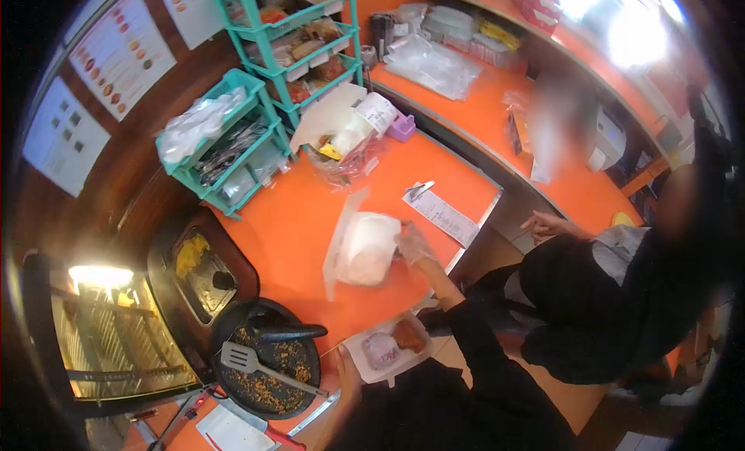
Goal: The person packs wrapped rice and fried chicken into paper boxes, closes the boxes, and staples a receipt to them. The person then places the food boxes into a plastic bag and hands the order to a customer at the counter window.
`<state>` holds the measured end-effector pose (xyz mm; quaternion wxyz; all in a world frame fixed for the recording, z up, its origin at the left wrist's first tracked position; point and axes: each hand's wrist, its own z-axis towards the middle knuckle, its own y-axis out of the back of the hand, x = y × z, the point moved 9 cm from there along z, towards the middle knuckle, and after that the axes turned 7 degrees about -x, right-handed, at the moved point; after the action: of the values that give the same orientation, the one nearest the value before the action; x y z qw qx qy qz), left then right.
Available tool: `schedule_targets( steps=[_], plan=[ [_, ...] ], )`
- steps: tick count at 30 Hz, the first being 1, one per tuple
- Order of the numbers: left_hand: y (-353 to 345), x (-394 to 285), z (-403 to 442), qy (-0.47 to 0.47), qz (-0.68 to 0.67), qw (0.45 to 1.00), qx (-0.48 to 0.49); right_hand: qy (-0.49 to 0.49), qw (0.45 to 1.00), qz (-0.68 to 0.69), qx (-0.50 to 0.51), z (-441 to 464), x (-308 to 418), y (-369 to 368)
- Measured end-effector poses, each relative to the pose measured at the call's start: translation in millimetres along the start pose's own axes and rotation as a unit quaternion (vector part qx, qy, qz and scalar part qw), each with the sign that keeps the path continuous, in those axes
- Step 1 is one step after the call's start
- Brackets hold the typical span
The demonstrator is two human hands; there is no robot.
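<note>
Container (369, 241), long axis running down mid-frame, lies left of our right hand (415, 245), which grips it, while our left hand (348, 378) holds a filled box (399, 364) below.

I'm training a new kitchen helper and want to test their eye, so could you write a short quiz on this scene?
1. Multiple choice: what lies across the dark pan?
A) a knife
B) a grey spatula
C) a receipt

2. True or false: the right hand is in the dark pan.

3. Short answer: which two things lie in the open white container by the left hand?

Key:
1. B.
2. False; it is at the white box on the orange table.
3. A wrapped bundle with pinkish print and a brown piece of food.
</note>
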<state>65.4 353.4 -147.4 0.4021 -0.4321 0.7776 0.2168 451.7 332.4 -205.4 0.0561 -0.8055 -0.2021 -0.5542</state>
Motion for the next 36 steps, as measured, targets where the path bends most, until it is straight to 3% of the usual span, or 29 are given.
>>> schedule_targets(
  steps=[1,3,5,6,7,9,10,11,13,15,16,18,19,21,24,27,28,30,31,33,34,35,36],
  plan=[
    [-8.1,-6.1,2.5,0.009,-0.01,1.0,-0.012,-0.036,0.997,0.073,0.017,-28.5,29.1,-10.5],
    [-16.6,-4.4,12.4,0.001,-0.051,0.997,-0.061,-0.036,0.998,-0.01,0.055,-42.0,54.4,-25.4],
    [-21.1,-1.4,23.0,-0.007,-0.089,0.99,-0.111,-0.141,0.97,0.066,0.189,-39.4,34.8,-65.4],
    [-22.7,-1.4,27.6,-0.013,-0.106,0.985,-0.132,-0.148,0.969,0.066,0.188,-32.1,19.9,-72.1],
    [-23.9,-4.4,32.6,-0.021,-0.126,0.98,-0.15,-0.003,0.981,-0.03,0.193,-23.9,30.4,-75.7],
    [-28.7,-8.1,41.8,-0.029,-0.151,0.972,-0.177,0.141,0.962,-0.129,0.197,-16.5,43.5,-88.5],
    [-30.1,-12.0,47.4,-0.036,-0.161,0.968,-0.187,-0.022,0.968,-0.033,0.248,-19.7,44.3,-100.3],
    [-33.7,-14.6,53.2,-0.04,-0.173,0.966,-0.189,-0.185,0.937,0.064,0.289,-28.0,39.0,-112.9],
    [-39.8,-19.8,64.7,-0.044,-0.202,0.961,-0.185,-0.198,0.937,0.046,0.285,-17.1,39.4,-110.7],
    [-46.2,-27.2,75.1,-0.048,-0.245,0.953,-0.169,-0.112,0.939,-0.014,0.325,-8.8,66.8,-96.2],
    [-47.9,-31.3,79.7,-0.048,-0.243,0.954,-0.171,-0.113,0.938,-0.012,0.327,-4.9,75.7,-88.9],
    [-48.8,-36.8,84.8,-0.05,-0.246,0.947,-0.2,-0.025,0.988,0.035,0.15,18.6,111.6,-45.1],
    [-49.4,-35.2,86.8,-0.049,-0.247,0.946,-0.202,-0.026,0.988,0.033,0.152,9.2,121.6,-31.1],
    [-53.5,-38.0,96.4,-0.084,-0.263,0.949,-0.153,0.152,0.988,0.0,-0.008,-31.8,195.6,28.6],
    [-39.9,-20.0,101.2,-0.077,-0.218,0.956,-0.181,0.234,0.968,-0.073,0.06,-76.0,193.1,33.5],
    [-31.0,-16.7,88.6,-0.085,-0.101,0.97,-0.206,0.221,0.935,-0.212,0.176,-105.1,124.8,2.8],
    [-33.1,-21.4,78.3,-0.086,-0.101,0.97,-0.204,0.217,0.932,-0.204,0.206,-112.7,119.8,-7.8],
    [-27.0,1.9,48.3,0.064,-0.067,0.959,-0.267,0.209,0.929,-0.194,0.235,-116.8,117.5,-18.9],
    [-21.0,16.6,44.1,0.065,-0.063,0.96,-0.265,0.168,0.934,-0.183,0.255,-117.8,114.4,-22.4],
    [-16.4,21.3,44.6,-0.055,0.12,0.961,-0.243,0.127,0.938,-0.171,0.272,-121.7,105.4,-29.9],
    [-25.1,3.9,39.0,-0.055,0.122,0.961,-0.241,0.182,0.947,-0.168,0.206,-121.0,109.9,-26.4],
    [-64.4,-49.8,30.7,-0.146,0.152,0.968,-0.135,0.237,0.947,-0.165,0.138,-121.1,118.3,-21.8],
    [-100.4,-94.7,17.4,-0.233,0.179,0.955,-0.026,0.237,0.947,-0.165,0.137,-122.7,120.5,-26.0]
  ],
)
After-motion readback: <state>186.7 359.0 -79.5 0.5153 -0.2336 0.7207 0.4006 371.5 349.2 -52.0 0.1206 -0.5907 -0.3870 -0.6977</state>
